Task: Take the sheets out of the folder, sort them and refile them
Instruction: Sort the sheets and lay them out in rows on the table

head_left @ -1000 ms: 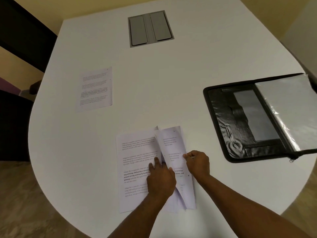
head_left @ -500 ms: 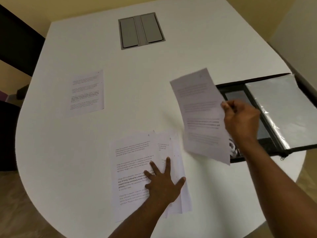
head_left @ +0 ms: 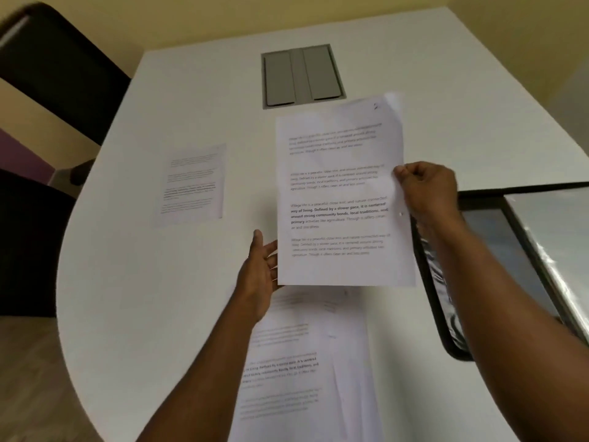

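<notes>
The right hand (head_left: 425, 189) has brought the lifted sheet (head_left: 342, 193) from out over the folder to the centre of the view, held up facing the person, its fingers pinched on the sheet's right edge. The left hand (head_left: 259, 272) has come off the pile (head_left: 306, 362) it was pressing flat and now rises to the sheet's lower left edge with fingers spread open; whether they touch the paper cannot be told. A handwritten mark sits in the sheet's top right corner, too blurred to read surely. This looks like the checking step of sorting: the person reads the page before choosing where it goes.

Counted, one sheet is in the air and one single sheet (head_left: 192, 183) lies alone on the white table (head_left: 127, 298), further off to the left. The pile on the table below the hands shows at least two overlapping sheets; the exact count cannot be told. One black zip folder (head_left: 446, 330) lies open at the right, its clear sleeve (head_left: 554, 237) apparently empty, so refiling is not yet begun. One grey hatch (head_left: 302, 76) is set into the tabletop.
</notes>
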Demonstrator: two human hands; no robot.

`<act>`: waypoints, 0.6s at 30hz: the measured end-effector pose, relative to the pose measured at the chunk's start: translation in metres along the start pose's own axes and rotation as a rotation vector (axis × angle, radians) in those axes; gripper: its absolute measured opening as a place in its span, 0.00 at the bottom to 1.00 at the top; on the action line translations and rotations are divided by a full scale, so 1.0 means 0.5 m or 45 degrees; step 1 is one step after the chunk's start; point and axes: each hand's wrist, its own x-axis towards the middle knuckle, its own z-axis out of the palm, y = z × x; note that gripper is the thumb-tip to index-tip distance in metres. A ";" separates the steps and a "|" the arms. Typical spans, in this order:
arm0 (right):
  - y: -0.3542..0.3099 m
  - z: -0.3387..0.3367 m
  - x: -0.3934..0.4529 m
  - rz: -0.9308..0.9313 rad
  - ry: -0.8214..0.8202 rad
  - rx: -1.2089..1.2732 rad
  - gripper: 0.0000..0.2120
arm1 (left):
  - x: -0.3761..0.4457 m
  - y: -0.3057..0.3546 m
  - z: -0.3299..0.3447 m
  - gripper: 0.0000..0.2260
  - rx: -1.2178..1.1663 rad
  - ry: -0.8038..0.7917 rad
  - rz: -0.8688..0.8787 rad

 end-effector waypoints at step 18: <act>0.116 0.462 0.211 0.076 -0.294 -0.122 0.20 | 0.408 0.145 -0.114 0.12 0.769 0.576 0.396</act>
